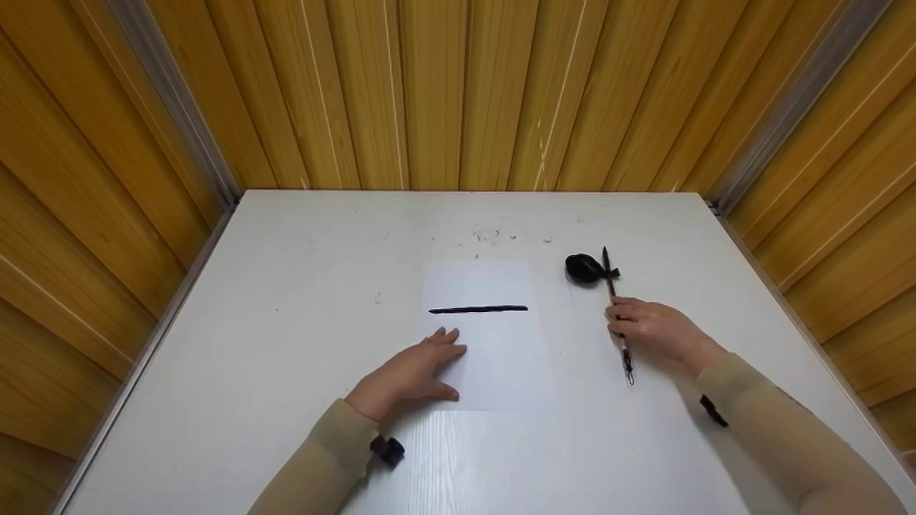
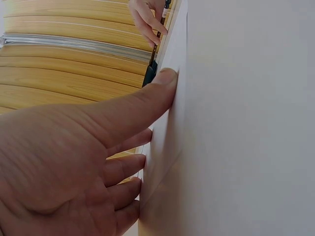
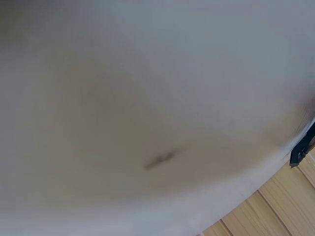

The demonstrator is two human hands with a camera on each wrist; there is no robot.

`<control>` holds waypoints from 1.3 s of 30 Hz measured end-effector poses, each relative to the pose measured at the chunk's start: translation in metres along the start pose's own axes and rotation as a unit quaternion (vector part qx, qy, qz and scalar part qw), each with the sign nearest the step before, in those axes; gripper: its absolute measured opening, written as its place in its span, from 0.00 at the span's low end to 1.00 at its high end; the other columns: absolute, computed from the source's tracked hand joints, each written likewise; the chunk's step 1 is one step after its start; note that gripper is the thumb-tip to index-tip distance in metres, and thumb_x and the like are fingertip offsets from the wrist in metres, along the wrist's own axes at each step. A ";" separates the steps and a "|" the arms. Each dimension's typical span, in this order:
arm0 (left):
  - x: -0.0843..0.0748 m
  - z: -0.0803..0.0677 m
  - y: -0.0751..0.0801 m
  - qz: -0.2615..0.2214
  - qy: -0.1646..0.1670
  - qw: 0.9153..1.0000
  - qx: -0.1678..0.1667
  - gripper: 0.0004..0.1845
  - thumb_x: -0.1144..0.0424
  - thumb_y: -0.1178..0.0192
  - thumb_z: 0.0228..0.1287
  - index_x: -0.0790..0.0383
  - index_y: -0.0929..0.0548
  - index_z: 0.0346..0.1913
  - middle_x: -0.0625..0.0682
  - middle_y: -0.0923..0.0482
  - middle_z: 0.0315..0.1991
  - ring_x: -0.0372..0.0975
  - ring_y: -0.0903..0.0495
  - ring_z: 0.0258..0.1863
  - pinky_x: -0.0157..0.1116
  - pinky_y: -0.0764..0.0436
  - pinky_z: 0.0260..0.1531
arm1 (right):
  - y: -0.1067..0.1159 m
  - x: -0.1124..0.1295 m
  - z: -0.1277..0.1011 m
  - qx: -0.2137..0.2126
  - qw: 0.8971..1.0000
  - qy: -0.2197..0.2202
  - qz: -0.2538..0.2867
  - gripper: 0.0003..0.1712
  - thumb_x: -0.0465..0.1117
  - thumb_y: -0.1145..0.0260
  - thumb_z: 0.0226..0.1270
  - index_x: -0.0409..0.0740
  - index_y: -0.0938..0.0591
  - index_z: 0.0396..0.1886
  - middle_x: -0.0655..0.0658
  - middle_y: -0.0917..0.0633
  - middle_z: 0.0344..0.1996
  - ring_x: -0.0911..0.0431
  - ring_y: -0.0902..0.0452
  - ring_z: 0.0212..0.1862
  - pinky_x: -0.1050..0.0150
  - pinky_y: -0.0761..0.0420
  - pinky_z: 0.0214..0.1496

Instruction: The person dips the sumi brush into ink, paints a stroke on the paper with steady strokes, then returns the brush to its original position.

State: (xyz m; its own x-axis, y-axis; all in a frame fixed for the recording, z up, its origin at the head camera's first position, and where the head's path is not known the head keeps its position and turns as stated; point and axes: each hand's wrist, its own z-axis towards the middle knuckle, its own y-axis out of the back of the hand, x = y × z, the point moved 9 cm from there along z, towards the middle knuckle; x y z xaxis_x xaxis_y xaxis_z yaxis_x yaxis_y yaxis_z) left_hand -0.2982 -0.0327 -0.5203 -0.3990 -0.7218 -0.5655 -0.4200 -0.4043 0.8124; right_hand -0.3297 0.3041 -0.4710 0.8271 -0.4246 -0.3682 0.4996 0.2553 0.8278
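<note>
A white sheet of paper (image 1: 501, 372) lies on the table with one black horizontal stroke (image 1: 478, 310) across it. My left hand (image 1: 415, 368) rests on the sheet's left edge below the stroke, thumb and fingers spread. At the right, my right hand (image 1: 658, 329) holds a calligraphy brush (image 1: 610, 286) by its handle, its dark tip pointing to the far side. The brush lies across the small stem of a black ink dish (image 1: 583, 269). In the left wrist view the left thumb (image 2: 147, 101) and fingertips touch the paper.
The white table (image 1: 286, 286) carries small dark specks, mostly beyond the paper. Wood-look panel walls (image 1: 465, 93) enclose its back and sides. The right wrist view shows mostly blurred tabletop (image 3: 123, 98), with a black piece (image 3: 301, 150) at its right edge.
</note>
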 end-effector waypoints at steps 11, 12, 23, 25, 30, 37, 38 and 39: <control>0.000 -0.001 -0.001 -0.008 0.001 1.000 -0.001 0.43 0.56 0.23 0.58 0.61 0.29 0.75 0.54 0.44 0.82 0.49 0.49 0.84 0.50 0.42 0.81 | 0.000 -0.001 -0.003 -0.016 1.000 -0.004 0.011 0.14 0.25 0.28 0.54 0.44 0.11 0.38 0.41 0.09 0.45 0.45 0.13 0.49 0.55 0.11 0.42; 0.000 -0.002 -0.001 -0.009 0.001 1.000 -0.001 0.43 0.56 0.23 0.58 0.61 0.29 0.75 0.54 0.44 0.82 0.49 0.49 0.84 0.51 0.42 0.81 | 0.000 -0.001 -0.003 -0.021 1.000 -0.006 0.014 0.11 0.27 0.32 0.61 0.44 0.11 0.38 0.41 0.09 0.45 0.44 0.13 0.49 0.55 0.11 0.42; -0.001 0.001 -0.001 -0.007 0.003 1.000 0.007 0.43 0.55 0.24 0.59 0.59 0.30 0.76 0.54 0.45 0.83 0.48 0.50 0.84 0.50 0.43 0.82 | 0.013 -0.023 0.013 -0.049 0.994 -0.094 0.032 0.28 0.20 0.22 0.40 0.44 0.11 0.44 0.40 0.10 0.47 0.45 0.13 0.49 0.54 0.12 0.42; 0.000 0.001 0.001 -0.016 0.001 1.000 0.009 0.42 0.55 0.24 0.60 0.58 0.30 0.76 0.53 0.45 0.83 0.48 0.50 0.84 0.50 0.43 0.82 | 0.016 -0.027 0.018 -0.059 0.992 -0.108 0.033 0.28 0.20 0.23 0.42 0.44 0.11 0.45 0.40 0.10 0.47 0.45 0.13 0.49 0.54 0.12 0.42; 0.005 -0.001 0.007 -0.057 -0.003 0.998 0.008 0.41 0.58 0.26 0.61 0.52 0.31 0.77 0.49 0.47 0.84 0.47 0.53 0.85 0.51 0.44 0.82 | 0.021 -0.032 0.033 -0.092 0.987 -0.128 0.038 0.24 0.19 0.26 0.49 0.41 0.11 0.46 0.40 0.10 0.48 0.44 0.13 0.50 0.55 0.11 0.40; 0.017 -0.005 0.016 -0.125 0.014 0.992 -0.032 0.38 0.56 0.30 0.67 0.45 0.33 0.78 0.47 0.52 0.85 0.46 0.51 0.84 0.50 0.44 0.82 | 0.017 -0.030 0.044 -0.111 0.980 -0.158 0.057 0.27 0.16 0.26 0.48 0.41 0.11 0.47 0.41 0.10 0.49 0.46 0.13 0.50 0.58 0.12 0.36; 0.019 -0.005 0.019 -0.137 0.019 0.989 -0.046 0.37 0.55 0.31 0.68 0.46 0.33 0.78 0.48 0.51 0.85 0.46 0.50 0.84 0.51 0.44 0.82 | 0.016 -0.030 0.046 -0.113 0.978 -0.163 0.059 0.27 0.16 0.26 0.47 0.41 0.11 0.47 0.41 0.10 0.49 0.46 0.13 0.51 0.57 0.12 0.37; 0.022 -0.006 0.021 -0.153 0.028 0.986 -0.058 0.36 0.55 0.32 0.69 0.45 0.33 0.78 0.49 0.51 0.85 0.46 0.49 0.84 0.51 0.43 0.82 | 0.015 -0.031 0.047 -0.113 0.977 -0.172 0.061 0.27 0.16 0.26 0.48 0.41 0.11 0.48 0.42 0.10 0.49 0.46 0.13 0.51 0.57 0.12 0.37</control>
State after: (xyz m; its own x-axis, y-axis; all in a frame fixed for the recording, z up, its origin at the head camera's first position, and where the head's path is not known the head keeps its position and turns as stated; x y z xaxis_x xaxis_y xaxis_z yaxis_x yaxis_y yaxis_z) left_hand -0.3113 -0.0603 -0.5146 -0.2208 -0.5846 -0.7806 -0.4161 -0.6674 0.6176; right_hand -0.3595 0.2802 -0.4271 0.7678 -0.6359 -0.0775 0.4793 0.4900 0.7281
